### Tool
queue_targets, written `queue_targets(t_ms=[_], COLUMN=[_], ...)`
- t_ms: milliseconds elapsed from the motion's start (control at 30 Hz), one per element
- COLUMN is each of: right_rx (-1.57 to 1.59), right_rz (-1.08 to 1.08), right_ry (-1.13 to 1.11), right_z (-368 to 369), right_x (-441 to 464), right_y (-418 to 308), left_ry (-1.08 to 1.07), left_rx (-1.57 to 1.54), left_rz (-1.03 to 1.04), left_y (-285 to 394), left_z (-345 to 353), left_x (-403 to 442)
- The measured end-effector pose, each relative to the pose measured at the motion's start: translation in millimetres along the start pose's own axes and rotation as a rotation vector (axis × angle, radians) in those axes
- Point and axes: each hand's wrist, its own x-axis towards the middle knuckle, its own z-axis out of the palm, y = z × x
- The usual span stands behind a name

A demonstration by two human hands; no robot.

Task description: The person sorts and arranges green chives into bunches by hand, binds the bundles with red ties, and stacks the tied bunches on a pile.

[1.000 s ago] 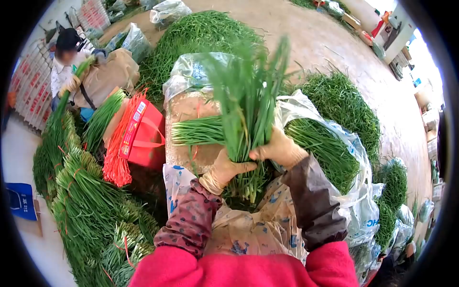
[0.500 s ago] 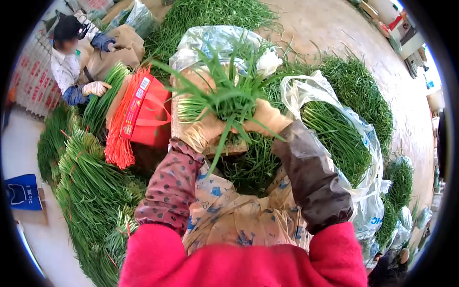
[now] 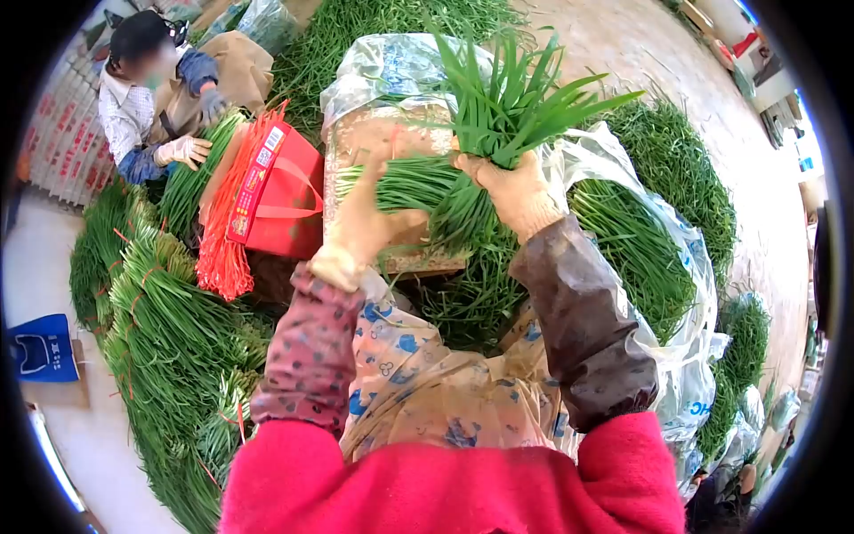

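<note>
A bunch of leafy green chives (image 3: 507, 107) stands upright in my gloved right hand (image 3: 518, 191), its leaf tips fanning up and to the right. My gloved left hand (image 3: 369, 218) has its thumb and fingers apart at the near-left side of a bundle of chives (image 3: 414, 185). That bundle lies sideways on a worn board (image 3: 356, 133), pale stem ends to the left. Whether the left fingers touch it I cannot tell.
On the left are a red bag (image 3: 289, 205) with orange-red ties (image 3: 227, 258) and stacked tied chives (image 3: 169, 303). A plastic bag of chives (image 3: 632, 249) stands right. A co-worker (image 3: 142, 98) handles chives at upper left. A blue dustpan-like object (image 3: 43, 349) lies far left.
The leafy chives have moved up and right, now in my right hand alone. My left hand has let go and opened, uncovering the bundle on the board.
</note>
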Motion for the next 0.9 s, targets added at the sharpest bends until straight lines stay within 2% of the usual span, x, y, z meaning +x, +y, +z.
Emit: queue_targets(t_ms=[33,67,100,167,233,267,300,333,367,433,467,500,567,633,733,767,833,900], right_rx=[0.005,0.009,0.318,-0.091,-0.001,0.124,0.249,0.527,0.527,0.375,0.433,0.429,0.510,0.499,0.525,0.520,0.585,0.552], right_rz=[-0.005,-0.010,-0.182,-0.043,-0.053,-0.025,0.009,-0.070,-0.071,-0.041,-0.084,-0.089,-0.174,-0.185,-0.214,-0.222,-0.207,-0.236], right_ry=[-0.049,-0.098,-0.110,-0.009,0.014,0.000,-0.013,0.000,0.008,0.070,0.074,0.073,0.063,0.083,0.125,0.130,0.154,0.148], right_z=[-4.2,-6.6,2.6,12.2,10.6,5.4,3.2,5.5,3.4,-4.1,-4.5,-5.5,-5.0,-8.1,-15.4,-17.1,-17.0,-17.1], right_x=[-7.6,-12.6,-5.9,-11.0,-22.3,-19.5,-18.7,-20.1,-24.2,-31.3,-35.7,-39.4,-43.9,-46.4,-52.3,-55.2,-60.2,-65.9], right_y=[-8.7,-13.3,24.2,53.9,39.1,40.4,42.2,44.4,42.5,34.9,32.3,30.6,27.3,23.8,15.2,10.9,3.2,-3.2], left_ry=[-0.004,0.076,0.158,-0.051,-0.323,-0.317,-0.310,-0.310,-0.318,0.081,0.111,0.113,0.113,0.153,-0.053,-0.058,0.069,0.161], left_rx=[-0.001,-0.199,-0.394,-0.694,-0.813,-0.811,-0.757,-0.699,-0.697,-0.124,0.081,0.078,0.385,0.314,-0.481,-0.483,-0.606,-0.545], left_rz=[-0.003,0.011,0.031,-0.013,-0.281,-0.281,-0.383,-0.485,-0.484,-0.235,-0.219,-0.215,-0.075,-0.049,-0.242,-0.233,-0.199,-0.118], left_y=[-9.7,-25.1,-32.9,-30.1,-15.8,-23.0,-41.7,-59.6,-74.9,-80.5,-83.8,-81.5,-76.6,-68.9,-36.9,-29.3,-21.0,-29.7], left_z=[-2.4,-3.9,-4.2,0.7,14.7,24.9,38.3,48.8,56.7,67.3,68.4,70.3,75.5,83.9,84.1,84.7,84.1,91.1], left_x=[-11.7,-23.2,-33.8,-60.1,-82.5,-89.1,-94.6,-99.0,-102.4,-100.7,-99.4,-96.3,-90.2,-89.0,-97.1,-99.8,-104.3,-100.8])
